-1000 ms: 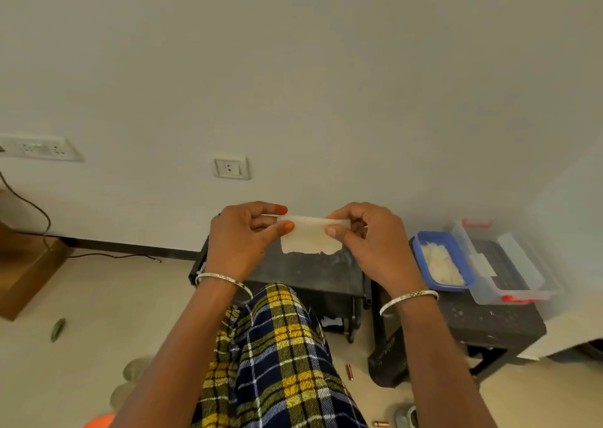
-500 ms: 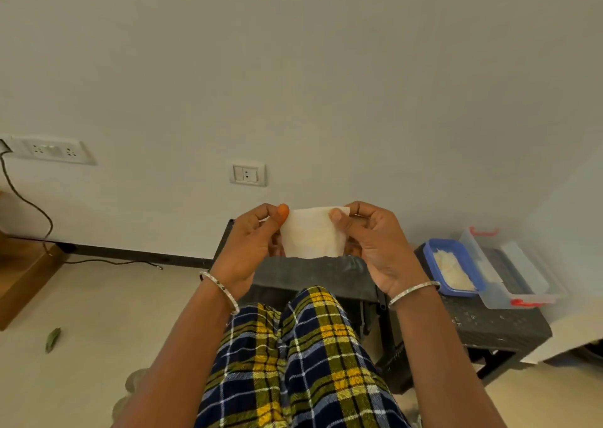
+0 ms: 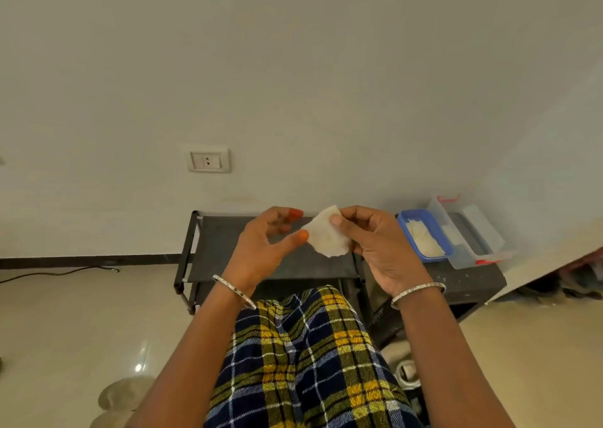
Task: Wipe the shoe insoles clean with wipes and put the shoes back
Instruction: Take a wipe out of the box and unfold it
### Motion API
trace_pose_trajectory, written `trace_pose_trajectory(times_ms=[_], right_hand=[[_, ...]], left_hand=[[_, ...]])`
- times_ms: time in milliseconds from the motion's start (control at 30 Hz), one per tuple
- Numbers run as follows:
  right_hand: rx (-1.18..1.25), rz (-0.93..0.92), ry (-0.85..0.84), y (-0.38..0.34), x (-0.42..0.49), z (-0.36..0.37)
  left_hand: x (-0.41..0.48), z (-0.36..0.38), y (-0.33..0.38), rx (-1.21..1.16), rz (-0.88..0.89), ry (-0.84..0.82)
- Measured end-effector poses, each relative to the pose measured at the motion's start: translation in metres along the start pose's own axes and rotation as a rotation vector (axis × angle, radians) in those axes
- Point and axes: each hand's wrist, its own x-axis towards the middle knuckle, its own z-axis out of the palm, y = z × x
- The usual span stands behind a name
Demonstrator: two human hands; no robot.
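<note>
Two hands are hovering above a plaid-clad knee (image 3: 310, 346), in front of a black shoe rack (image 3: 222, 241). The right hand (image 3: 381, 251) is pinching a small white wipe (image 3: 326, 241) between thumb and fingers, while the left hand (image 3: 261, 248) is curling loosely, gripping nothing, its thumb tip touching the wipe's left edge. Further right, a blue tub (image 3: 402, 223) is sitting on the dark counter (image 3: 470, 280) beside a clear box (image 3: 479, 228).

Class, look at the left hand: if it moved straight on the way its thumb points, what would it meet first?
The wipe, pinched by the right hand. The left hand has its thumb tip right at the wipe's near edge; whether they touch is unclear.
</note>
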Motion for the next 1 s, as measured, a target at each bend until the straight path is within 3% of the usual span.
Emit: trace_pose_trajectory(times_ms=[167, 333, 467, 567, 700, 800, 1000], right_hand=[[-0.183, -0.029, -0.097, -0.007, 0.001, -0.005], [-0.174, -0.033, -0.073, -0.012, -0.006, -0.016], [-0.03, 0.078, -0.057, -0.001, -0.009, -0.013], [0.241, 0.211, -0.12, 0.011, -0.018, -0.006], [0.568, 0.219, -0.208, 0.025, -0.035, -0.005], [0.554, 0.169, -0.189, 0.026, -0.047, -0.008], [0.257, -0.068, -0.094, 0.017, -0.064, -0.014]], left_hand=[[0.007, 0.005, 0.01, 0.079, 0.057, -0.231], [-0.001, 0.008, 0.017, -0.007, 0.061, -0.261], [-0.019, 0.017, 0.021, -0.108, 0.021, -0.132], [-0.033, 0.022, 0.021, -0.191, -0.003, 0.019], [-0.051, 0.025, 0.029, -0.177, 0.004, 0.167], [-0.061, 0.029, 0.036, -0.152, -0.02, 0.202], [-0.077, 0.043, 0.049, 0.023, 0.058, 0.199]])
